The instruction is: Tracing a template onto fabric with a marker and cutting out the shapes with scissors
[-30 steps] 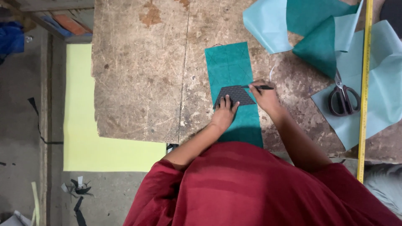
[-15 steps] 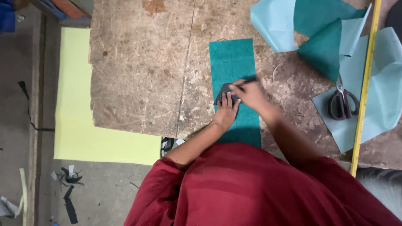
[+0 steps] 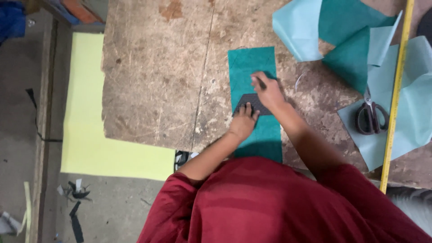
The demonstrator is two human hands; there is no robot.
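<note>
1. Now the person in the red top leans over the worn wooden counter [image 3: 153,90], the left hand [image 3: 243,122] pressed flat, fingers spread, on a dark grey template [image 3: 253,102] that lies on a strip of teal fabric [image 3: 252,67].

2. Just beyond it, the right hand [image 3: 269,90] has its fingers pinched narrow around a slim dark marker [image 3: 260,82]. A second ago that hand was at the template's right-hand corner; it has since swung over the top and the tip now touches the cloth at the template's far edge, which suggests the outline is being traced round and is part drawn.

3. The template itself has not shifted under the left hand, and the strip still runs from the person's chest out across the counter.

4. Further right, scissors [image 3: 370,118] rest closed on pale blue sheets [image 3: 414,112] beside a yellow measuring stick [image 3: 396,99], untouched.

5. Farthest off, loose teal and pale blue pieces [image 3: 333,31] are heaped at the counter's far corner.
</note>
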